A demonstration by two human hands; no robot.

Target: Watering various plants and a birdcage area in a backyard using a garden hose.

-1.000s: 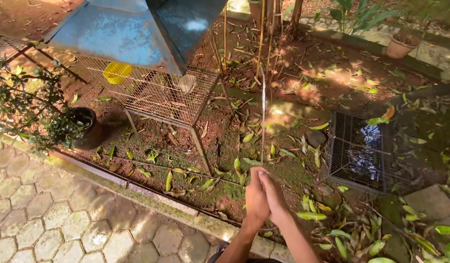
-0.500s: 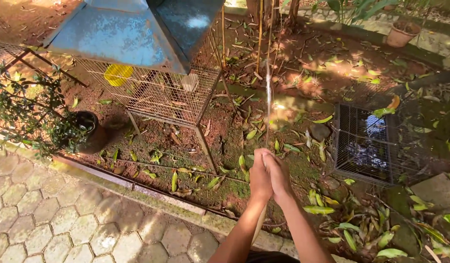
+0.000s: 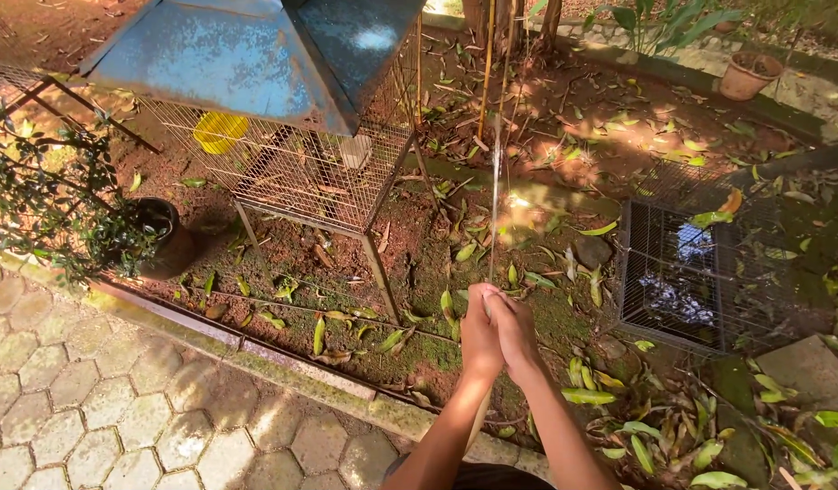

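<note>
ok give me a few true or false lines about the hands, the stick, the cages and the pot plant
1. Both hands, left hand and right hand, grip one thin stick. True.
2. The raised cage has a red roof. False: its roof is blue metal.
3. A yellow dish shows inside the raised cage. True.
4. The small dark cage stands on legs. False: it sits on the ground among fallen leaves.
5. The black pot plant is to the right of the hands. False: it is on the left, by the paved path.
</note>
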